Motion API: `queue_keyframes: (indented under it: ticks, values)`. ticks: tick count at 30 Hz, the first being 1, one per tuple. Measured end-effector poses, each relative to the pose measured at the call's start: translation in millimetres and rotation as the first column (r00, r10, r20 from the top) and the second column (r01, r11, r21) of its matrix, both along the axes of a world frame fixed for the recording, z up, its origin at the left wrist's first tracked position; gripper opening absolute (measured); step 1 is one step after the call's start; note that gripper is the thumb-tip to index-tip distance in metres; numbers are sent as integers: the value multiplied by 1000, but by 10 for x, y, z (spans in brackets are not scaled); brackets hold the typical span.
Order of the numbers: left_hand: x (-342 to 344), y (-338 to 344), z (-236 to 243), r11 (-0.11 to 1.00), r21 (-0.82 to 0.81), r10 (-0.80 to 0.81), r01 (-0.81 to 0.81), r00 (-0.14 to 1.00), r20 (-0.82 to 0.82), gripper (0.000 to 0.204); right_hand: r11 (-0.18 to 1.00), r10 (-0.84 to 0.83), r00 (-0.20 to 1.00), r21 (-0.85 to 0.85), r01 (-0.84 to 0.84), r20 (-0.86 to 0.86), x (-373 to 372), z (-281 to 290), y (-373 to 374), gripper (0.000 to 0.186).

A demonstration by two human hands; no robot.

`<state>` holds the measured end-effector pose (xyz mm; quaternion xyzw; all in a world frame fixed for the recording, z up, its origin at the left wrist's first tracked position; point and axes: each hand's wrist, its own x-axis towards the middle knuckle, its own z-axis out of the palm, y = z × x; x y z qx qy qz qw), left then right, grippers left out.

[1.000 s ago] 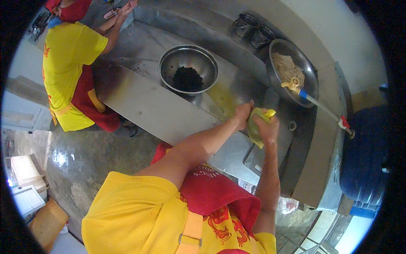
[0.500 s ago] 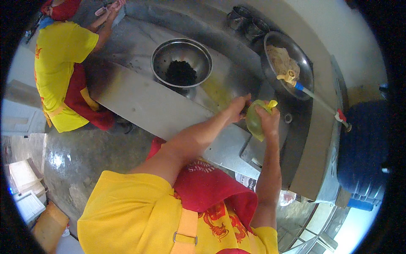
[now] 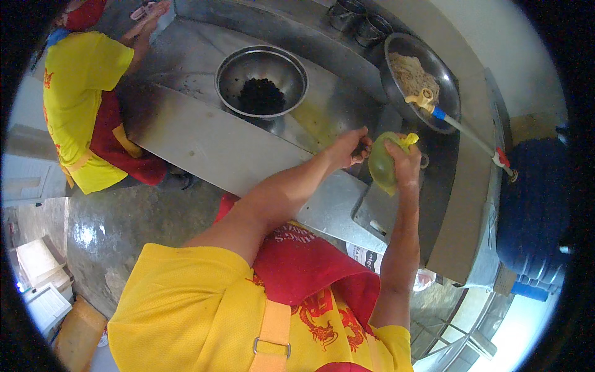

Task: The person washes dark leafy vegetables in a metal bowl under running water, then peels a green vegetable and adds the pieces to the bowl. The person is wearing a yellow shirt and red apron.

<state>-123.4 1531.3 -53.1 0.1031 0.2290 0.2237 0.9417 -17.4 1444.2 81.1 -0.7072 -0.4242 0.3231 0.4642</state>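
Note:
Over the sink, my right hand (image 3: 406,164) grips a plump, translucent yellow-green plastic bag (image 3: 382,164) by its upper part, near a bright yellow knotted end. The bag hangs slightly tilted. Just left of it is my left hand (image 3: 349,149), its fingers curled inward and apart from the bag. Something dark shows inside that curl, but whether it is a thing or shadow I cannot make out. Farther left on the steel counter stands a round metal bowl (image 3: 229,68) with a heap of small dark pieces (image 3: 261,97) in its bottom.
A large metal basin (image 3: 449,80) holding a beige mass leans at the far right. A tap (image 3: 423,99) on a long pipe reaches over it. Two dark metal pots (image 3: 374,30) stand behind. Another person (image 3: 87,93) works at the counter's left end. Dark blue containers (image 3: 533,204) line the right.
My right hand and the bag have shifted a little to the right, away from my left hand. The left hand's fingers have curled in. The whole view has tilted slightly.

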Motion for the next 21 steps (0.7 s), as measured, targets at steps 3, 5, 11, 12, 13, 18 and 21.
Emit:
queue_keyframes:
  ticks: [3, 5, 11, 12, 13, 18, 21]
  values:
    - [16, -2, -5, 999, -2, -45, 45, 999, 24, 42, 1000, 19, 1000, 3, -19, -3, 6, 62, -14, 36]
    - [39, -4, -34, 999, -14, -43, 43, 999, 4, 43, 1000, 23, 1000, -8, -23, -4, -15, 112, -9, 36]
    - [115, -19, -101, 995, -92, 27, -35, 996, -90, 40, 999, 9, 1000, -34, -9, 15, 13, 149, -7, 37]
    - [119, -33, -89, 994, -92, 44, -54, 993, -107, 39, 999, 10, 1000, -33, -9, 18, 17, 157, -15, 37]
    - [137, -30, -121, 992, -104, 61, -72, 992, -111, 37, 999, 14, 1000, -31, -13, 21, 10, 171, -13, 37]
    - [199, 15, -326, 990, -100, 81, -95, 987, -138, 31, 1000, 11, 1000, -15, -11, -1, 20, 152, 4, 36]
    - [206, 19, -417, 990, -69, 115, -124, 985, -127, 29, 999, 24, 1000, -24, -24, 2, 43, 132, 17, 36]
